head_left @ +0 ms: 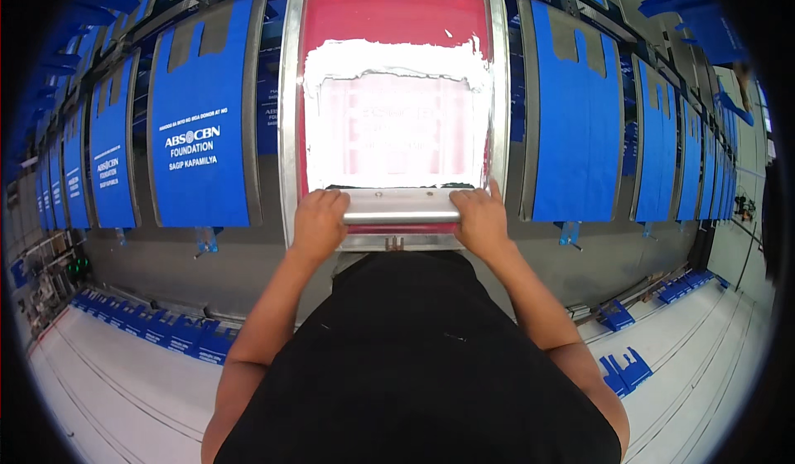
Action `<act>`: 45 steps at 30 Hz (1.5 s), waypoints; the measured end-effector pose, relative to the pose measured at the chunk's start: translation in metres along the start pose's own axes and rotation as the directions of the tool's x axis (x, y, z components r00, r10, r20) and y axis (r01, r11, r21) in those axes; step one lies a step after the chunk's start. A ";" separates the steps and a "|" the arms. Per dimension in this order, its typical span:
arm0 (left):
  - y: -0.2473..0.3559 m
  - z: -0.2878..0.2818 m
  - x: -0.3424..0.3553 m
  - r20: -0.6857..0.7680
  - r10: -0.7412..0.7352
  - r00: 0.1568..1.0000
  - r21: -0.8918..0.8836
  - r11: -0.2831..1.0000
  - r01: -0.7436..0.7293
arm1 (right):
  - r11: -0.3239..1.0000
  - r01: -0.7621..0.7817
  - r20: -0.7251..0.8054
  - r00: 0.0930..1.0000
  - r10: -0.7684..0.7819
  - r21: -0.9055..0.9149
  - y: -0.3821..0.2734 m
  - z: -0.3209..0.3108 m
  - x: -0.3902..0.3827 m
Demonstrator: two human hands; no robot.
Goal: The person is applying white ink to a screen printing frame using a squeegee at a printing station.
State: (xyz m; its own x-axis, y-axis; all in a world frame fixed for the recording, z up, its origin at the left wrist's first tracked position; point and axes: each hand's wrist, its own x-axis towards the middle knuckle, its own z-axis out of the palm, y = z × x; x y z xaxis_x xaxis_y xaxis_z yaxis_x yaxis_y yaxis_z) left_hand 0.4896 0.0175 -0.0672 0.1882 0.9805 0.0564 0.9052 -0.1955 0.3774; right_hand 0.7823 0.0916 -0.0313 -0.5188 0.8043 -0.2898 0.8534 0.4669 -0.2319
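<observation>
Two bare hands are closed around the ends of a silver squeegee bar [402, 207], which is laid crosswise over the near end of a metal frame [291, 125]. The bar's left end is gripped by the left hand [321, 222] near the frame's left rail, and its right end is held by the right hand [483, 224] near the right rail. Both hands are turned with their backs upward, and the fingers are curled over the bar, with no gap left around it. One outer finger of the right hand seems to be extended along the frame's right rail. Both forearms are angled inward toward the frame, and the elbows are spread wide.

Inside the frame, a red mesh [397, 9] is coated with white paste [373, 58], which is heaped in a ragged ridge toward the far end. Faint lettering can be made out in the thinner white film, but what is laid beneath cannot be told. The bar's underside is hidden, and the thumbs cannot be clearly made out. The frame's far end is nearly cut off by the upper edge, and part of its near side is covered by black clothing [389, 340]. To the frame's left, a printed blue bag [203, 75] is spread flat; to its right, a plain blue bag [575, 133] is laid out.
</observation>
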 end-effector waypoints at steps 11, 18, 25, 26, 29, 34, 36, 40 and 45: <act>-0.083 -0.043 0.210 0.037 -0.180 0.983 0.115 0.978 0.175 | 0.990 0.030 0.040 0.999 -0.024 -0.138 0.060 -0.085 0.219; -0.028 -0.077 0.120 -0.520 -0.063 0.852 0.126 0.981 0.149 | 0.996 0.075 -0.006 0.997 -0.075 -0.041 0.071 -0.144 0.245; 0.059 0.084 -0.092 0.740 -0.201 0.641 -0.530 0.413 0.741 | 0.982 0.164 0.141 0.979 -0.150 -0.090 0.070 -0.111 0.282; 0.062 0.093 -0.094 0.741 -0.194 0.643 -0.532 0.415 0.738 | 0.981 0.184 0.149 0.973 -0.174 -0.055 0.071 -0.114 0.283; 0.074 0.104 -0.091 0.665 -0.158 0.730 -0.719 0.131 0.683 | 0.976 0.207 0.062 0.977 -0.203 -0.064 0.055 -0.105 0.286; 0.078 0.086 -0.091 0.582 -0.067 0.810 -0.800 0.128 0.586 | 0.985 0.140 -0.132 0.979 -0.153 -0.102 0.025 -0.092 0.259; 0.080 0.076 -0.090 0.668 -0.029 0.744 -0.738 0.103 0.667 | 0.991 0.072 -0.094 0.992 -0.083 -0.114 0.022 -0.087 0.233; 0.078 0.075 -0.092 0.673 -0.084 0.735 -0.731 0.077 0.678 | 0.992 0.075 0.051 0.996 -0.070 -0.099 -0.024 -0.061 0.143; 0.078 0.075 -0.080 0.678 -0.080 0.731 -0.722 0.112 0.683 | 0.979 0.204 -0.243 0.948 -0.204 -0.025 -0.055 -0.004 -0.003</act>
State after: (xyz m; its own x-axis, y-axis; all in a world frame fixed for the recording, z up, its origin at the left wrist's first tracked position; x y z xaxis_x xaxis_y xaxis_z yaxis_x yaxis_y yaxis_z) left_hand 0.5744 -0.0774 -0.1119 0.3238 0.7184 -0.6157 -0.0455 0.6618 0.7483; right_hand 0.7372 0.0656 -0.0140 -0.6536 0.7568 -0.0014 0.7303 0.6303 -0.2634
